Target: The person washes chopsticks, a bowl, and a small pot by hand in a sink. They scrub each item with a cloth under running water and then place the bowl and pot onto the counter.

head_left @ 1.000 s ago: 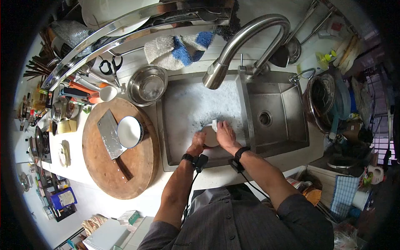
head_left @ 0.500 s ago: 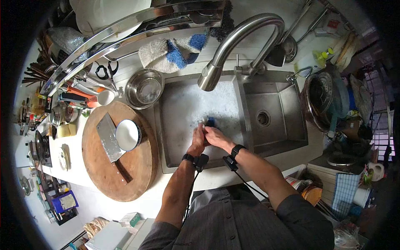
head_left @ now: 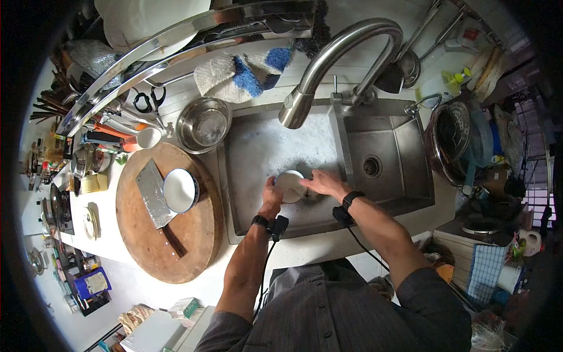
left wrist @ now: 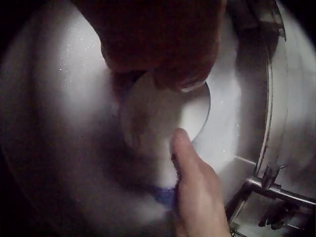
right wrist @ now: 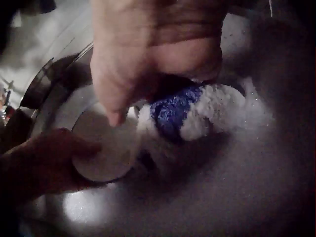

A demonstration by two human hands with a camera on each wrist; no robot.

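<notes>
Over the foamy water of the left sink basin (head_left: 229,199), my left hand (head_left: 270,196) grips a white bowl (head_left: 290,188) by its left side, thumb inside the rim. My right hand (head_left: 327,182) is at the bowl's right side, holding a fluffy blue-and-white cloth (right wrist: 175,113) against it. In the right wrist view the right thumb (right wrist: 116,116) reaches over the rim into the bowl, while its other fingers are mostly hidden behind the cloth. A blue bit of the cloth (left wrist: 165,195) also shows in the left wrist view.
On the left, a round chopping board (head_left: 135,234) bears a cleaver (head_left: 153,193) and another bowl (head_left: 180,190). A steel basin (head_left: 203,125) stands behind it. The faucet (head_left: 299,102) arches above the sink, and the smaller basin (head_left: 390,155) lies to the right.
My hands were close together around the bowl and cloth half a second ago; now they are farther apart, with the bowl's inside facing up and the right hand moved rightward.
</notes>
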